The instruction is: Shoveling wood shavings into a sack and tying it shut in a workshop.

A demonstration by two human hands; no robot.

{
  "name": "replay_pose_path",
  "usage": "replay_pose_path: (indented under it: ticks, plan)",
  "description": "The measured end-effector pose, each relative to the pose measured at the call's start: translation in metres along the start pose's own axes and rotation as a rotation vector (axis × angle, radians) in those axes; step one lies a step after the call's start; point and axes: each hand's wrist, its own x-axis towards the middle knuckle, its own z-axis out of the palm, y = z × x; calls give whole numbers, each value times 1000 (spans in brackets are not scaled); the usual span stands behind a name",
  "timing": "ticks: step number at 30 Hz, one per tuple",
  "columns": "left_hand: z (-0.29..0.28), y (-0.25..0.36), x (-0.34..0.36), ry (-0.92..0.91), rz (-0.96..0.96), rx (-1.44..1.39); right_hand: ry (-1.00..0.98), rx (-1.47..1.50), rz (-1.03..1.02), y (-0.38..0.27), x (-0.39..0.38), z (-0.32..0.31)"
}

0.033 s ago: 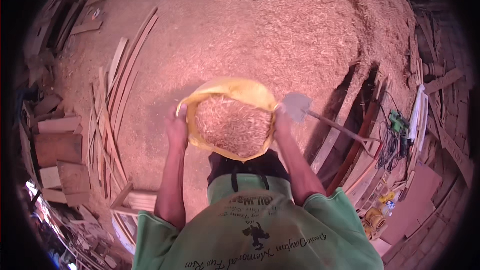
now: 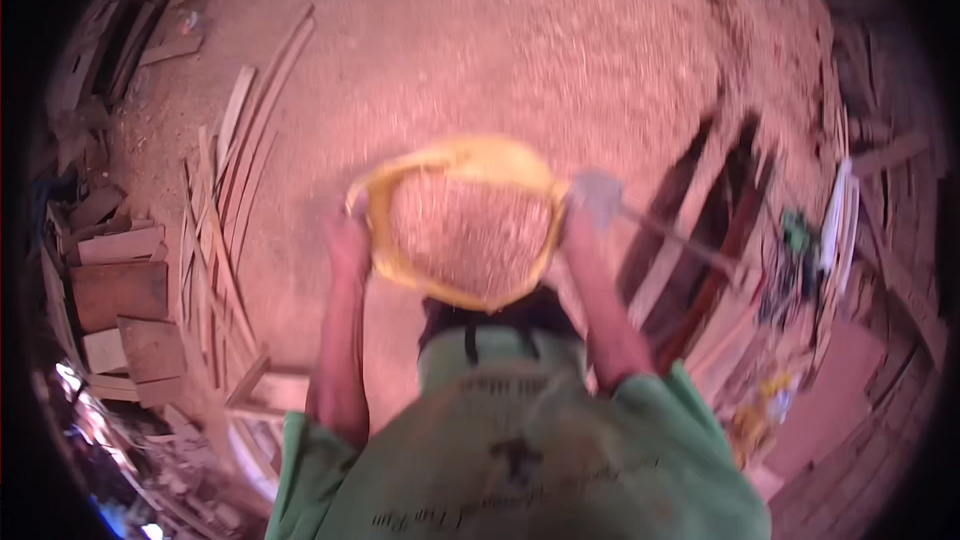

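A yellow sack (image 2: 487, 157) filled with wood shavings (image 2: 470, 235) is held in front of my body, its mouth spread wide and facing up. My left hand (image 2: 347, 235) grips the rim on the left side, closed around the fabric. On the opposite side my right hand (image 2: 578, 218) is closed on the rim. Motion blurs both hands, and the sack's lower part is hidden beneath its mouth. Just beyond my right hand lies a shovel (image 2: 598, 195), its grey blade close to the sack and its handle running toward the lower right.
A large heap of shavings (image 2: 640, 60) covers the floor ahead and to the right. Long wooden strips (image 2: 262, 115) lie at left, near stacked boards (image 2: 118, 295). At right are dark beams (image 2: 700, 240), a green power tool (image 2: 798, 232) with cables, and a flat panel (image 2: 838, 380).
The sack and both hands have shifted slightly forward, away from my body, with the rim still gripped on both sides. The view is now more blurred.
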Motion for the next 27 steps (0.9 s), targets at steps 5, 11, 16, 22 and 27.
replay_pose_path:
  ticks: [5,11,16,22,27]
  plan:
    - [-53,80,-11,-88,88,-264,-193,297,180,-96,-45,-37]
    - [-66,69,-29,52,306,-290,-149,139,-339,-84,-51,-50]
    - [0,-11,14,-122,24,-229,-1,-295,12,22,26,-5]
    - [-35,38,17,-117,-25,-304,-151,142,-31,-54,7,-27]
    - [-74,100,-14,-95,81,-342,-128,63,-123,-131,-57,-52]
